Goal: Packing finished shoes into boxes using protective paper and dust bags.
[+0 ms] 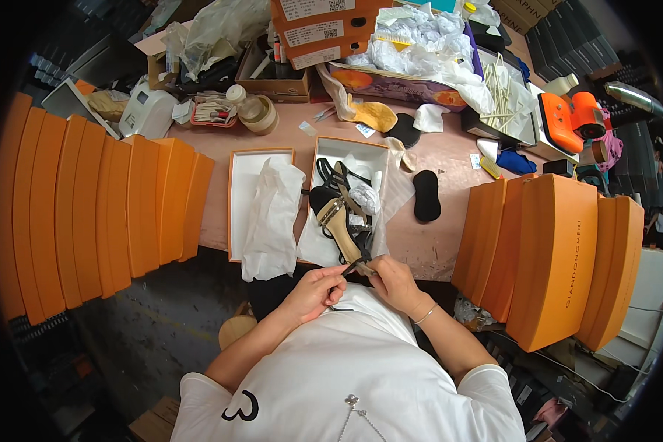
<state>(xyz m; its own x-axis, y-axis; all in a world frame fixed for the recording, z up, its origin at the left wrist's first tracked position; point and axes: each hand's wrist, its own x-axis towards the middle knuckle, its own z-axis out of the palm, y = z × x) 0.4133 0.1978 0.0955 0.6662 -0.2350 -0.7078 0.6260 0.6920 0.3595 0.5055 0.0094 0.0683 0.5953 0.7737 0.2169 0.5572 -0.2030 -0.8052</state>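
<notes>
A black strappy sandal (339, 227) with a beige insole and a studded band lies toe-away over the near edge of an open shoebox (352, 141). My left hand (318, 293) is closed, pinching the sandal's thin black strap near the heel. My right hand (393, 281) grips the heel end of the same sandal, its fingers partly hidden. Inside the box are another strappy shoe, only partly visible, and crumpled white paper (365, 197). Left of it, white tissue paper (269, 221) drapes over the box lid (261, 155).
Rows of orange shoeboxes stand at the left (118, 206) and right (552, 250) table edges. A black insole-shaped pad (426, 196) lies right of the open box. Farther back are a pump bottle (255, 112), a yellow cloth (373, 116) and a paper-filled carton (398, 87).
</notes>
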